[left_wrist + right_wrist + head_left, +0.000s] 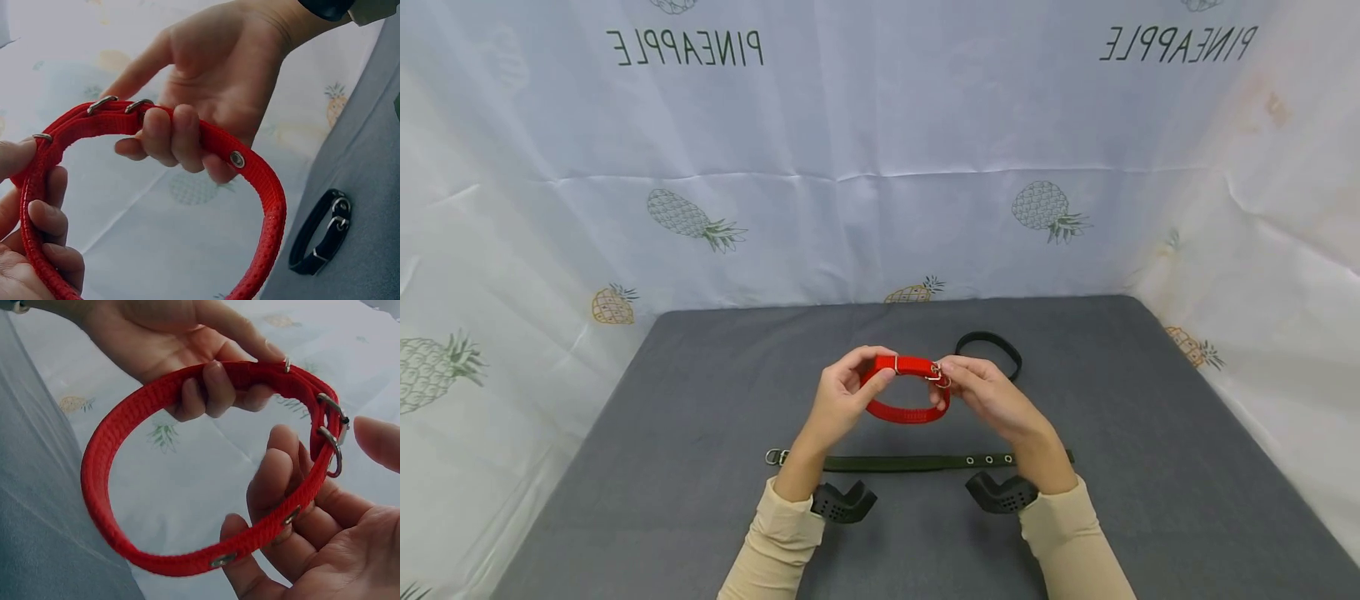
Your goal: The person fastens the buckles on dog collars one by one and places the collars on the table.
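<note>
A red collar (904,414), fastened into a loop, is held up above the table between both hands. My left hand (841,392) grips its left side, with the thumb by the metal keeper (287,364) and the fingers curled round the strap. On the opposite side my right hand (1000,402) holds the strap close to the metal buckle (333,407) and D-ring (334,453). Its fingers curl round the band, while the thumb stands a little off the buckle in the right wrist view. Metal eyelets (237,159) show along the strap.
A dark green collar (895,463) lies stretched out on the grey table (700,400), nearer than the hands and partly hidden by the forearms. Behind the right hand lies a black collar (992,337), buckled into a loop. A pineapple-print curtain (865,233) hangs behind the table.
</note>
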Demonstrator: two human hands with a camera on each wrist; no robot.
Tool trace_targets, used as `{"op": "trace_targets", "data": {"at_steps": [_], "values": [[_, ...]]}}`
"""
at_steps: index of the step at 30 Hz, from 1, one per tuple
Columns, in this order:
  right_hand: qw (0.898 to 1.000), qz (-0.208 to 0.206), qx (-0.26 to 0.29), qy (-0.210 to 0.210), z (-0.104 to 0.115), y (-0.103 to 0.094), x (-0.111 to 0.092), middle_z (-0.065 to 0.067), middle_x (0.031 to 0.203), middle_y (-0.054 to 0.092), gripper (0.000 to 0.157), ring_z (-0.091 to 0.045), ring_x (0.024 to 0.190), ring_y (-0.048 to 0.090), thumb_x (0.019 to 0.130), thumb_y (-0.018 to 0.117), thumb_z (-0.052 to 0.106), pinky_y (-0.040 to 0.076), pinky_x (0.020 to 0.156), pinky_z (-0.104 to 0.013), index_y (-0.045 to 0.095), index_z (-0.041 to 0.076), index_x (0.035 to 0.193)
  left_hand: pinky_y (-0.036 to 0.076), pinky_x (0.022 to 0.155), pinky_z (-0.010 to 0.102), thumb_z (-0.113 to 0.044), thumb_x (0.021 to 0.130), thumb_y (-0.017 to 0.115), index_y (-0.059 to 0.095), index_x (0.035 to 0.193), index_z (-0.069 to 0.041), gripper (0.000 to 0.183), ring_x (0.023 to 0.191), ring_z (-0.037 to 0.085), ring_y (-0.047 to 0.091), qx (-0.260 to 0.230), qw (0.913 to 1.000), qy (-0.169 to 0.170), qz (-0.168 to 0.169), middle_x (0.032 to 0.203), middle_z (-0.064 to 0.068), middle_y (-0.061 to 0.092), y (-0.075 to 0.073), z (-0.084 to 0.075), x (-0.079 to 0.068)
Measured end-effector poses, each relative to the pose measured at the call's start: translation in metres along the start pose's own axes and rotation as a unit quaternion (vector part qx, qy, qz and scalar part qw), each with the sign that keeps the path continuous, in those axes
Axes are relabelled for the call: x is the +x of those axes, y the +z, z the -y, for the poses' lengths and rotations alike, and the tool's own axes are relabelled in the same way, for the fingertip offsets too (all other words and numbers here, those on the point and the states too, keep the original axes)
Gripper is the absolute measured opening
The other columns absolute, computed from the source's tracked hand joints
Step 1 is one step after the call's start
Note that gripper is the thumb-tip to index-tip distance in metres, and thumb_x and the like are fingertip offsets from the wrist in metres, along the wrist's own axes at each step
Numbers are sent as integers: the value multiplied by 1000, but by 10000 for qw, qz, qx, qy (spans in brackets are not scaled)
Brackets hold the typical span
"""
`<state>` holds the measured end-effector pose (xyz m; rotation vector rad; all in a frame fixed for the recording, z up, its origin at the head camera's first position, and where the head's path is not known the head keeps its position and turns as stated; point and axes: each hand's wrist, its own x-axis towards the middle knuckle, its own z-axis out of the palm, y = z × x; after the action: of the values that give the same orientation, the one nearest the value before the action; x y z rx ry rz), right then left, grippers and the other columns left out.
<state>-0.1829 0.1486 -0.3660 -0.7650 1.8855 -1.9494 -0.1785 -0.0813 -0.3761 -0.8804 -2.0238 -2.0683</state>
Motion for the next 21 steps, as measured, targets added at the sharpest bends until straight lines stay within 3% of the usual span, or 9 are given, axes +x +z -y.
{"op": "trace_targets", "data": {"at_steps": [8, 16, 21], "values": [[9987, 477, 1, -157, -4, -7, -2, 6, 86, 63, 30, -10, 80, 59, 105, 37, 18, 47, 88, -28, 65, 8, 99, 49, 72, 14, -9, 94, 61, 57, 114, 12, 30, 84, 2, 54, -69, 9997, 172, -161, 94, -12, 61, -3, -2, 2], [9932, 994, 401, -446, -5, -9, -2, 7, 88, 63, 28, -9, 86, 58, 104, 35, 10, 48, 87, -24, 63, 11, 103, 51, 76, 14, -9, 94, 61, 56, 116, 12, 31, 85, 2, 56, -77, 9999, 81, -61, 95, -13, 62, -6, -2, 2], [9933, 1020, 407, -365, -3, -9, -3, 8, 88, 63, 25, -7, 85, 57, 104, 37, 9, 48, 85, -23, 62, 13, 105, 52, 77, 16, -12, 94, 61, 56, 116, 10, 32, 88, 2, 58, 57, 9999, -14, 98, 98, -12, 62, -10, -2, 1]]}}
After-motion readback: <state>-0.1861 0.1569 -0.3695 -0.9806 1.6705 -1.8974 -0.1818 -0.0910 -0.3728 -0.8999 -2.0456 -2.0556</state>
